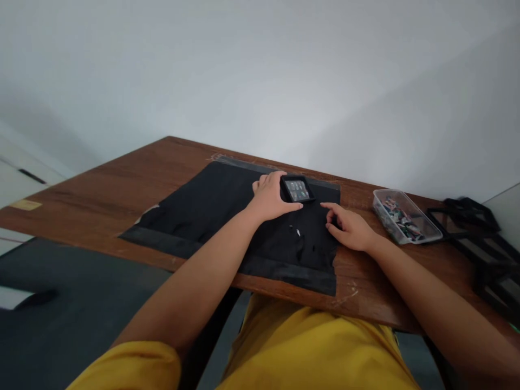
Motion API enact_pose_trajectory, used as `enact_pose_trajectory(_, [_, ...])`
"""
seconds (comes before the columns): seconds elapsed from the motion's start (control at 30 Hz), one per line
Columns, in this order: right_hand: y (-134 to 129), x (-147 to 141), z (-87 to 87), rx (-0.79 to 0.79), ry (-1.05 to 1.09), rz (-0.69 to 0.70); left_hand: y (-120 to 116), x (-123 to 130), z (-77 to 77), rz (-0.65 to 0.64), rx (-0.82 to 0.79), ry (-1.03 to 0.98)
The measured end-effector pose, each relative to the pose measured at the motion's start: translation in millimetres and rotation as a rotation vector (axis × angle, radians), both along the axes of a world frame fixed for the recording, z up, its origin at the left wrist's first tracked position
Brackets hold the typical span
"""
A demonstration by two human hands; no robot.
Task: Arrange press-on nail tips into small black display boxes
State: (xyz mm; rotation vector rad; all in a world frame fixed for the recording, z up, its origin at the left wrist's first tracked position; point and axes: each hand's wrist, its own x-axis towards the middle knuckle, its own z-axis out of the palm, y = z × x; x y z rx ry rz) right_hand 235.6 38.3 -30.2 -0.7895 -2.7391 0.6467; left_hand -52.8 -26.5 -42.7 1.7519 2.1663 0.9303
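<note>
My left hand (pixel 270 197) spans a small black frame (pixel 309 189) from its left side, fingers at the far corner and thumb along the near edge. Several small pieces (pixel 297 189) show inside the border; their kind is too small to tell. To the right, my right hand (pixel 350 227) hovers or rests over the mat's edge, apart from the frame. Its index finger is stretched out, the thumb is apart from it, and nothing shows between them. A tiny white piece (pixel 298 233) and a few dark bits lie on the black mat (pixel 211 203) between my hands.
A clear plastic box (pixel 433 234) of small colourful pieces stands right of my right hand. Beyond it, several black frames (pixel 473 230) are heaped at the table's right side. The mat is taped onto a brown wooden table (pixel 154 168), against a white wall.
</note>
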Motion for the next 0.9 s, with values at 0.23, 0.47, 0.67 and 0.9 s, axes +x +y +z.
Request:
enact_pose_trajectory(0.23, [2, 2, -3.2, 0.021, 0.009, -0.008, 3, -4, -3.2, 0.171, 0.020, -0.063])
enact_pose_trajectory(0.47, [6, 4, -6.7, -0.039, 0.043, -0.024, 1, -33, 4.9, 0.340, 0.093, -0.117])
enact_pose_trajectory(0.67, [4, 0, -6.3, -0.009, 0.029, -0.019, -1, -45, 14.8, 0.484, 0.082, -0.149])
enact_pose_trajectory(0.9, [-8, -12, -3.3, -0.036, -0.006, -0.031, -18, -74, 7.1, 0.482, 0.024, -0.047])
